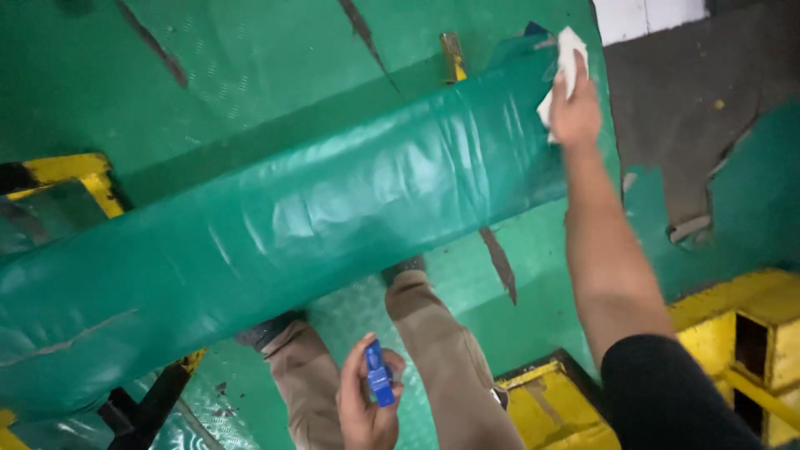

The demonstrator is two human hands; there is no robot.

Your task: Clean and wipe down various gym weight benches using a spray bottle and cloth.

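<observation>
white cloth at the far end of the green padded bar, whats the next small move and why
Probably draw the crumpled white cloth back along the glossy green padded bar toward the body. The right hand presses it at the bar's far end, with the rest of the length nearer; the left hand holds a small blue spray bottle low.

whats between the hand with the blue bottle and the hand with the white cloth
In the head view, the green padded beam crosses between the left hand and the right hand.

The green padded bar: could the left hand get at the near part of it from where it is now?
Probably yes. The left hand is below the green padded bar with nothing between, but it grips a small blue bottle.
</observation>
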